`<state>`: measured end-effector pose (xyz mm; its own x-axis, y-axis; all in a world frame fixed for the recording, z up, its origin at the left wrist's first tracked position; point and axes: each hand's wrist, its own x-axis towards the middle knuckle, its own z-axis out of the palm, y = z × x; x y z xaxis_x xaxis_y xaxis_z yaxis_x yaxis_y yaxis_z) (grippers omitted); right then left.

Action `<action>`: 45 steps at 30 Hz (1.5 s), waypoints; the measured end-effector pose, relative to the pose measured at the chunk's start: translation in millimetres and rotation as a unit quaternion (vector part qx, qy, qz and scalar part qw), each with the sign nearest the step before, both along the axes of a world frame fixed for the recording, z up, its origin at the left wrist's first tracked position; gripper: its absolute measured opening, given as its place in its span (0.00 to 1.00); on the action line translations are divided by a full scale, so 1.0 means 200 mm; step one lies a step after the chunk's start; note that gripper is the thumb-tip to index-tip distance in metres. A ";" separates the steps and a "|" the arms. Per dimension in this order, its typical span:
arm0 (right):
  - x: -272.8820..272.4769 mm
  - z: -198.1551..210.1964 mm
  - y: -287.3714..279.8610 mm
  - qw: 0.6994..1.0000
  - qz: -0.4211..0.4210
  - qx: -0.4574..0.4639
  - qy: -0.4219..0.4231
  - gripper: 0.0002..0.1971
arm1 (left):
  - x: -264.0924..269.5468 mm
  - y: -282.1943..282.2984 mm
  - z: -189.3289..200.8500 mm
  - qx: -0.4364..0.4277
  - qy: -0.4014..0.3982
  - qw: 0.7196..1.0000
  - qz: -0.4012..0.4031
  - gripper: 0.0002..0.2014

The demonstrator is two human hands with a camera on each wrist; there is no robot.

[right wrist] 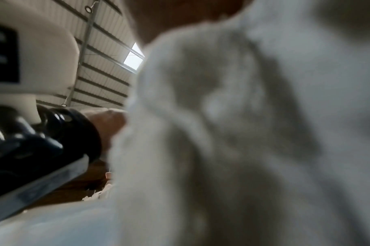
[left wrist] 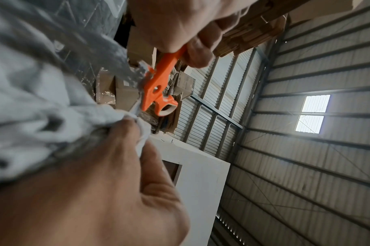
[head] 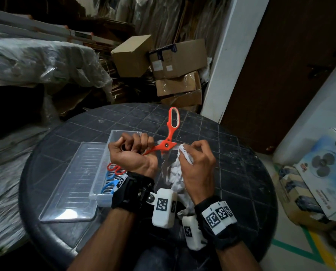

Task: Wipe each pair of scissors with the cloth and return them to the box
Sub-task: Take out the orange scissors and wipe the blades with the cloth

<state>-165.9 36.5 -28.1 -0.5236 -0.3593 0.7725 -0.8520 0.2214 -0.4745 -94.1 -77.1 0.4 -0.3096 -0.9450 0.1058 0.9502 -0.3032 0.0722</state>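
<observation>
**Orange scissors held open at the cloth**

You work above a round dark plastic table with a moulded square grid (head: 231, 153). On its left part lies a clear plastic lid (head: 73, 184), flat, with the clear rectangular plastic box (head: 104, 198) just beside it on the right. Inside the box rest scissors with red and blue handles (head: 114, 177), partly hidden by your left wrist.

A crumpled white cloth (head: 176, 178) hangs from your right hand (head: 196, 169) towards the table. The fingers of that hand are curled and pinch the cloth's upper end against one blade.

Your left hand (head: 133, 153) is curled round one handle loop of the orange plastic-handled scissors (head: 168, 137), held above the table with handles spread. The other loop points away from you.
</observation>
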 end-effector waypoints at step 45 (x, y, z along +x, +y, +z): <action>0.06 -0.02 0.04 0.987 0.079 0.041 0.135 0.12 | 0.04 0.02 0.03 0.006 0.044 0.999 -0.031 0.14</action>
<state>-152.9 45.3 -32.3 -0.2353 -0.4863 0.8415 -0.9718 0.1041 -0.2116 -86.9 -73.5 6.5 -0.3570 -0.9258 0.1240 0.9322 -0.3615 -0.0152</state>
